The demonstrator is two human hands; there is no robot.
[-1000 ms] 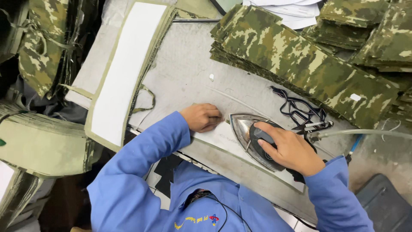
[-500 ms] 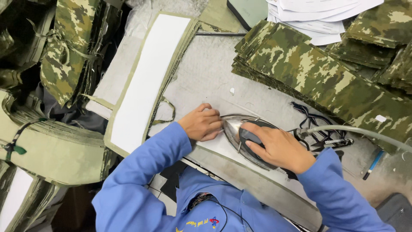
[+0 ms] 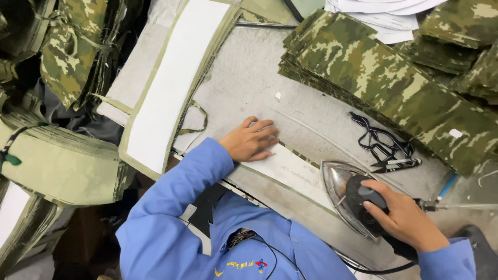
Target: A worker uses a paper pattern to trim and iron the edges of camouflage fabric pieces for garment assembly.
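Observation:
My right hand [image 3: 402,217] grips the black handle of a metal iron [image 3: 342,194] at the lower right, its sole resting on a long white-faced fabric strip [image 3: 295,171] with an olive edge. My left hand [image 3: 250,140] lies flat on the left end of that strip, fingers spread, pressing it against the grey padded ironing surface [image 3: 249,78]. Both arms wear blue sleeves.
A stack of camouflage fabric pieces [image 3: 384,78] lies along the upper right. Small black thread snips on a dark cord [image 3: 386,158] rest beside the iron. A pile of white-faced olive strips [image 3: 171,78] sits to the left, with olive bundles [image 3: 57,166] and more camouflage cloth [image 3: 67,52] further left.
The iron has slid to the right along the strip, away from my left hand. My left hand has stayed flat on the strip's left end.

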